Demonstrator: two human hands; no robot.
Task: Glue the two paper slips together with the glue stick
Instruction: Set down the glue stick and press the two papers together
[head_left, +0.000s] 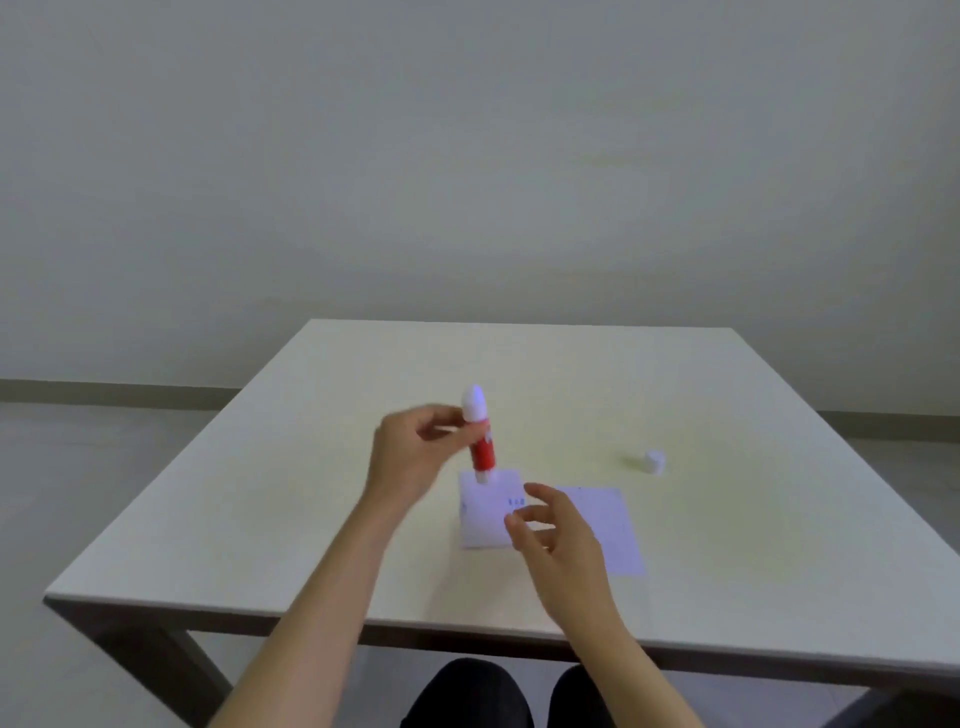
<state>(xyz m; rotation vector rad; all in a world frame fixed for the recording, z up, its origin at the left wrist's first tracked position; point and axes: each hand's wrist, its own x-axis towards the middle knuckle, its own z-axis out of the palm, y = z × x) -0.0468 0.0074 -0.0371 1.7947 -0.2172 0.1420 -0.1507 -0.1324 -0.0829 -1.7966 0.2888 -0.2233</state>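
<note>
My left hand (410, 457) grips a red glue stick (482, 451) near its white upper end, holding it nearly upright. Its lower tip rests at the far edge of a white paper slip (485, 514) with small blue print, lying flat on the table. A second white slip (613, 525) lies just to the right of the first. My right hand (558, 540) hovers over the gap between the two slips, fingers spread and holding nothing. It covers part of both slips. A small white cap (654, 461) stands on the table to the right, beyond the slips.
The pale table (311, 493) runs wide on all sides of the slips, with its front edge close to my knees (467, 696). Behind it are a plain wall and grey floor.
</note>
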